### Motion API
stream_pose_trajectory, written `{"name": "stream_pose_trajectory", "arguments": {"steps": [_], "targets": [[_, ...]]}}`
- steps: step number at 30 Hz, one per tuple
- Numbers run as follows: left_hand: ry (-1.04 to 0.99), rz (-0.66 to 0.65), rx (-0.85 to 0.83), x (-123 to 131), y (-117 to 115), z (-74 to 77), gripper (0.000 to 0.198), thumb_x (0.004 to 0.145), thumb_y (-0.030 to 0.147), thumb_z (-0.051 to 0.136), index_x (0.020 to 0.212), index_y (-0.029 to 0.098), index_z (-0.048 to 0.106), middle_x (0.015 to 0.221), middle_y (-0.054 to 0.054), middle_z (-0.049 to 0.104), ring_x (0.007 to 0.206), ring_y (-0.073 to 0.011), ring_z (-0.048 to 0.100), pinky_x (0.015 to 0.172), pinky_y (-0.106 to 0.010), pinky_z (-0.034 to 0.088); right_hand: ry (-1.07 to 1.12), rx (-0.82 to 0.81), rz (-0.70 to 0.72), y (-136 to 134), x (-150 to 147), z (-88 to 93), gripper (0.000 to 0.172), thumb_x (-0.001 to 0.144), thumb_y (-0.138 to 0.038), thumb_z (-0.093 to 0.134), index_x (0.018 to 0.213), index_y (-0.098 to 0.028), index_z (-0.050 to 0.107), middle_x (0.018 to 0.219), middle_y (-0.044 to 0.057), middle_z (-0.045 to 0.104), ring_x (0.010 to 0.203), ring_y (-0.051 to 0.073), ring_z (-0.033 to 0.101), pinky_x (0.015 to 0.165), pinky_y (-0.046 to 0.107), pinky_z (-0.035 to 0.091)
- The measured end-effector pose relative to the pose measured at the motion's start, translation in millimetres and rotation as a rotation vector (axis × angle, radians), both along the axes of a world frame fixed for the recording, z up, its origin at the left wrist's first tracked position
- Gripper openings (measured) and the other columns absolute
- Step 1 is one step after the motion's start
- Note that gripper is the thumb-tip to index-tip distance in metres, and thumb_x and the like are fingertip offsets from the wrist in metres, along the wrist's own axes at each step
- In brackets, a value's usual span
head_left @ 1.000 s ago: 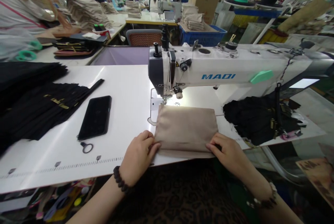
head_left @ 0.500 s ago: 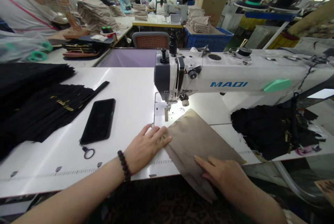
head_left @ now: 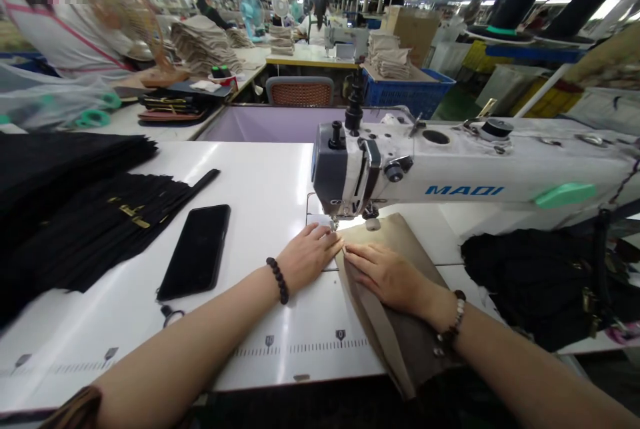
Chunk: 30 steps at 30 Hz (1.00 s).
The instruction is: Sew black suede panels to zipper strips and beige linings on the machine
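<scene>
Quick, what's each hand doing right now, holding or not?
Left hand: fingertips by a corner of the tan cloth; can't tell if pinching.
Right hand: lying on the tan cloth, fingers stretched; can't tell if gripping.

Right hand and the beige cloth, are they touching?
Touching. The head view shows the right hand lying palm-down on the cloth.
</scene>
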<state>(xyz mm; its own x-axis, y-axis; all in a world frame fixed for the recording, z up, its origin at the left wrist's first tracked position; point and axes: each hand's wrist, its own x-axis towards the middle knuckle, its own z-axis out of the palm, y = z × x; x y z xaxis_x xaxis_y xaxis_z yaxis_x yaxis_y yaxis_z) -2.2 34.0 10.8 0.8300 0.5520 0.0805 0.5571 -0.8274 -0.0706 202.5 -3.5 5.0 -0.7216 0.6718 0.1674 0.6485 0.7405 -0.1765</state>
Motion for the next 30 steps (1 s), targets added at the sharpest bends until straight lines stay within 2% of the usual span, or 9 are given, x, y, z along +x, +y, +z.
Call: {"name": "stream_pose_trajectory", "arguments": {"steps": [2, 5, 9, 16, 19, 21, 24, 27, 30], "targets": [[-0.011, 0.05, 0.002, -0.4, -3.1, -1.8, 0.032, 0.09, 0.016, 0.037, 0.12, 0.011, 0.047, 0.115, -0.008, 0.053, 0.106, -0.0217, 0.043, 0.097, -0.038, 0.029, -0.009, 0.001, -0.049, 1.3, -5.7, -1.6, 0.035, 0.083, -0.024, 0.048, 0.116, -0.015, 0.05, 0.127, 0.011, 0.047, 0.112, 0.024, 0.045, 0.094, 0.043, 0.038], [-0.032, 0.104, -0.001, -1.2, -5.0, -3.7, 0.031, 0.088, 0.014, 0.04, 0.118, 0.009, 0.048, 0.115, -0.009, 0.054, 0.108, -0.022, 0.043, 0.098, -0.038, 0.029, -0.039, 0.015, -0.204, -1.6, -21.0, -6.2, 0.04, 0.082, -0.026, 0.048, 0.122, -0.019, 0.045, 0.136, 0.01, 0.037, 0.121, 0.03, 0.034, 0.096, 0.054, 0.03], [-0.054, 0.168, -0.006, -3.5, -0.8, -2.6, 0.027, 0.086, 0.012, 0.044, 0.111, 0.007, 0.053, 0.113, -0.011, 0.054, 0.11, -0.0236, 0.044, 0.097, -0.038, 0.031, -0.054, 0.021, -0.342, -4.5, -40.9, -11.5, 0.043, 0.082, -0.027, 0.048, 0.124, -0.017, 0.043, 0.138, 0.012, 0.034, 0.123, 0.032, 0.029, 0.096, 0.055, 0.028], [-0.097, 0.202, 0.013, -1.7, 13.6, -2.4, 0.027, 0.086, 0.012, 0.044, 0.111, 0.008, 0.052, 0.116, -0.013, 0.052, 0.109, -0.0243, 0.045, 0.092, -0.039, 0.038, 0.029, -0.028, -0.411, 4.1, -41.9, -8.1, 0.034, 0.083, -0.029, 0.047, 0.114, -0.016, 0.049, 0.136, 0.011, 0.036, 0.124, 0.028, 0.03, 0.096, 0.053, 0.027], [-0.117, 0.185, 0.0, -1.2, 10.5, -1.9, 0.025, 0.085, 0.011, 0.045, 0.108, 0.006, 0.053, 0.116, -0.015, 0.051, 0.108, -0.0243, 0.045, 0.093, -0.039, 0.038, 0.047, -0.038, -0.401, 5.8, -38.9, -7.6, 0.035, 0.084, -0.03, 0.046, 0.116, -0.017, 0.048, 0.136, 0.012, 0.036, 0.125, 0.028, 0.029, 0.097, 0.054, 0.026], [-0.124, 0.143, -0.028, -4.3, -2.1, 0.6, 0.02, 0.086, 0.011, 0.044, 0.101, 0.008, 0.056, 0.108, -0.012, 0.054, 0.101, -0.0217, 0.049, 0.09, -0.037, 0.041, 0.066, -0.054, -0.381, 5.8, -36.9, -7.9, 0.037, 0.086, -0.03, 0.044, 0.121, -0.019, 0.046, 0.137, 0.012, 0.035, 0.126, 0.028, 0.028, 0.097, 0.056, 0.025], [-0.211, 0.023, -0.119, -14.0, -38.5, 8.0, 0.022, 0.088, 0.011, 0.038, 0.099, 0.011, 0.057, 0.097, -0.008, 0.057, 0.09, -0.0172, 0.053, 0.084, -0.032, 0.046, 0.096, -0.085, -0.282, 5.0, -31.9, -7.9, 0.037, 0.089, -0.029, 0.037, 0.125, -0.021, 0.044, 0.139, 0.011, 0.031, 0.13, 0.026, 0.023, 0.099, 0.056, 0.023], [-0.349, -0.078, -0.214, -23.9, -80.7, 16.7, 0.027, 0.088, 0.011, 0.034, 0.108, 0.011, 0.053, 0.101, -0.011, 0.057, 0.092, -0.0179, 0.052, 0.082, -0.032, 0.048, 0.09, -0.129, -0.121, 4.9, -25.7, -6.9, 0.038, 0.09, -0.026, 0.034, 0.127, -0.022, 0.042, 0.141, 0.009, 0.029, 0.131, 0.023, 0.021, 0.102, 0.054, 0.018], [-0.367, -0.138, -0.274, -27.1, -109.0, 20.2, 0.03, 0.089, 0.011, 0.033, 0.113, 0.011, 0.05, 0.107, -0.012, 0.056, 0.099, -0.0195, 0.05, 0.084, -0.034, 0.047, 0.064, -0.169, -0.022, 5.9, -21.6, -5.3, 0.039, 0.091, -0.028, 0.034, 0.129, -0.022, 0.039, 0.14, 0.007, 0.031, 0.13, 0.021, 0.024, 0.104, 0.054, 0.014]]}}
